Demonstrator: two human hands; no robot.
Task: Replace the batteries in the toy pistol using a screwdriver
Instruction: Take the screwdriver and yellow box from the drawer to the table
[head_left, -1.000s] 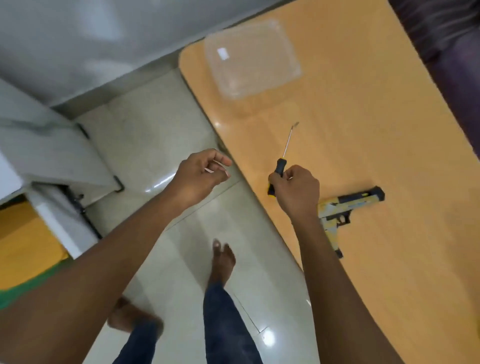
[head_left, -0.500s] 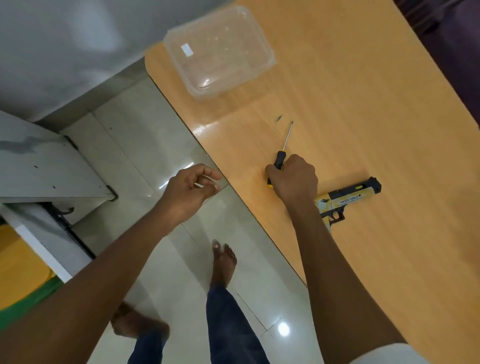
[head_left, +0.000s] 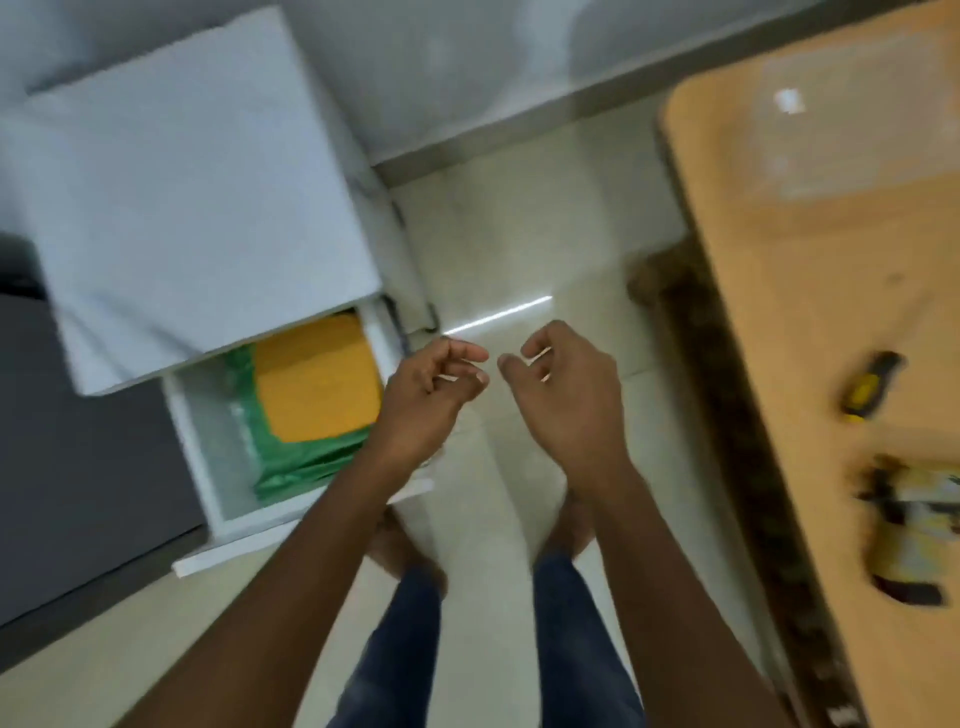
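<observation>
Head view: left hand (head_left: 423, 400) and right hand (head_left: 563, 402) hang loosely curled, holding nothing, over the floor (head_left: 519, 249)

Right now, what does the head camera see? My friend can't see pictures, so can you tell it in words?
Two bare hands, the left hand and the right hand, hang over the tiled floor with loosely curled fingers, holding nothing. To the right, a blurred screwdriver and yellow toy pistol lie on the wooden table. To the left, an open white drawer shows orange and green items.
</observation>
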